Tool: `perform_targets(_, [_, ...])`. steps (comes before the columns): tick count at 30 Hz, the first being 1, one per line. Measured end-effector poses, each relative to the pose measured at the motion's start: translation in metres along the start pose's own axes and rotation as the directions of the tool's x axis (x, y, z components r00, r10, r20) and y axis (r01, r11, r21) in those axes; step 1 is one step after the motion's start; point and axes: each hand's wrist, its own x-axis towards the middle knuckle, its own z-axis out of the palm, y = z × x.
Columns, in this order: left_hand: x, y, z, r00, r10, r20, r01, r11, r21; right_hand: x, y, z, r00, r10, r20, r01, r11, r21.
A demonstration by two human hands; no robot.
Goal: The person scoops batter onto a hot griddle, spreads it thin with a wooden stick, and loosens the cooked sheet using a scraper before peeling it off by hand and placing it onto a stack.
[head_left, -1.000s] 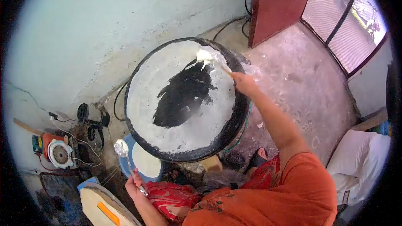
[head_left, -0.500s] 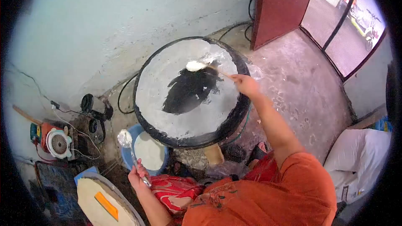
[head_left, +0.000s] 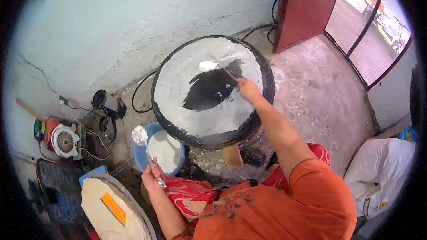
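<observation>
In front of me stands a large round black griddle [head_left: 267,73] with a layer of white batter [head_left: 182,69] over most of its top. A bare dark patch [head_left: 204,91] shows near the middle. My right hand [head_left: 250,90] is closed on the thin handle of a spreader [head_left: 229,74]. Its batter-coated head [head_left: 208,66] touches the layer at the upper edge of the dark patch. My left hand [head_left: 152,174] grips a metal ladle [head_left: 139,136], its bowl smeared with white, over the rim of a blue bucket [head_left: 140,153] of white batter [head_left: 167,151].
At lower left, a stack of pale round flatbreads [head_left: 95,202] bears an orange-yellow strip [head_left: 113,210]. A blower [head_left: 65,141] with cords sits by the wall. White sacks [head_left: 378,173] lie at right, near an open red door [head_left: 307,9].
My right hand has moved left over the griddle, carrying the spreader's head slightly left across the batter. The left hand still holds the ladle by the bucket. The whole view has shifted a little.
</observation>
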Motion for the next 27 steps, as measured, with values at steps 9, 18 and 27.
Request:
perform_targets(9, [0.003,0.004,-0.008,1.000,0.007,0.012,-0.007,1.000,0.024,-0.030,0.025,-0.025,0.994,0.105,0.033,-0.106,0.994,0.035])
perform_targets(18, [0.003,0.008,-0.011,0.998,-0.036,0.048,0.035,0.999,0.015,-0.045,-0.025,-0.014,0.966,-0.065,0.249,0.074,0.997,-0.026])
perform_targets(27, [-0.002,0.011,-0.011,1.000,0.003,0.016,-0.003,1.000,0.029,-0.038,-0.019,-0.018,0.847,-0.095,0.523,0.136,0.990,-0.040])
